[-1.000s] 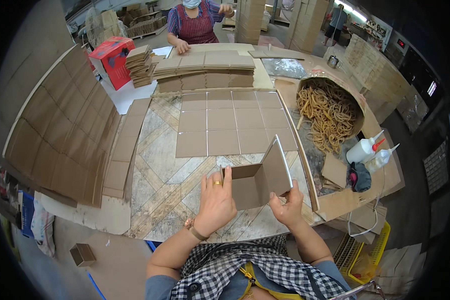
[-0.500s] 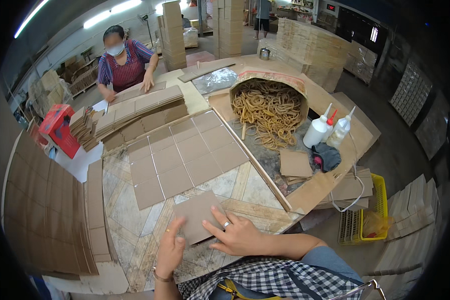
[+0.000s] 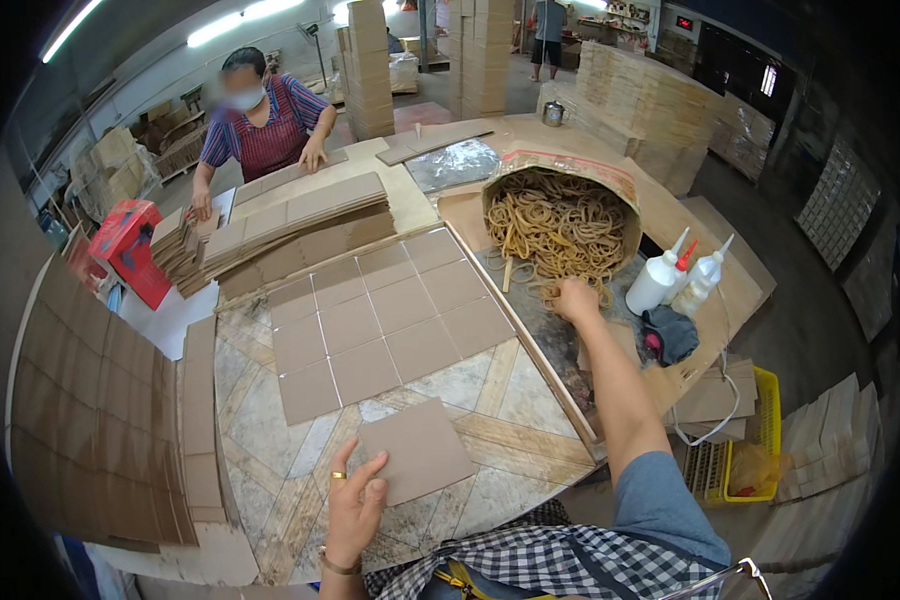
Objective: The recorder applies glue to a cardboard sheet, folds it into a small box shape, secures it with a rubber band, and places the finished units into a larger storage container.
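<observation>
A brown cardboard square is near me at the table's front. My left hand, with a ring on one finger, grips its left edge, fingers bent against it. My right arm stretches away to the right, and my right hand is closed at the front of a heap of tan rubber bands. Its fingertips are partly hidden among the loose bands. The heap spills from an open sack lying on its side. Beyond the square, a grid of brown cardboard pieces lies flat with pale gaps between them.
A wooden strip borders the work surface. White squeeze bottles and a dark cloth item stand right of my hand. Cardboard stacks rise at the far left, where a masked co-worker handles cardboard. A yellow crate sits lower right.
My right hand has left the cardboard square and reached forward right to the rubber bands. My left hand has closed in on the square's left edge. The view has shifted slightly.
</observation>
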{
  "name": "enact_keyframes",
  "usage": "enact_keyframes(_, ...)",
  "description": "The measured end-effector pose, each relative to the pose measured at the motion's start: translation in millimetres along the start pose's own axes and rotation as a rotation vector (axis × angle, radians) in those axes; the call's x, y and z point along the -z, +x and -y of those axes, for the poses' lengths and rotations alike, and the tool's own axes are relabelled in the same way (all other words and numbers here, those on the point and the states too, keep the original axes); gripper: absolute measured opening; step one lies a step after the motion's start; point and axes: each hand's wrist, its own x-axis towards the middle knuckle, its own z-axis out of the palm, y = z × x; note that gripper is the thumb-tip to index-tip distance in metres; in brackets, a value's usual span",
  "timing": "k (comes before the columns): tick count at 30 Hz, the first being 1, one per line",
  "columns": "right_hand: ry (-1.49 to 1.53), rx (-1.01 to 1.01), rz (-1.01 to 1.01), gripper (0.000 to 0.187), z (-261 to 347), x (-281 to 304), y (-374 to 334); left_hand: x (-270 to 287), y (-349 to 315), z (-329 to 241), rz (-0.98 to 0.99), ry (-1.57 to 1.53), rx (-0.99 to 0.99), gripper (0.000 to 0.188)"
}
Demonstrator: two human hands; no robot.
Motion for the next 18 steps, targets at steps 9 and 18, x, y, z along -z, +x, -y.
enact_keyframes(9,0.118,-0.022,0.046,0.016,10,55,4,5,9,-1,0.007,0.515,-0.312,0.023)
enact_keyframes(18,0.242,0.098,0.005,0.022,4,54,3,8,25,5,-0.065,0.201,-0.266,0.023)
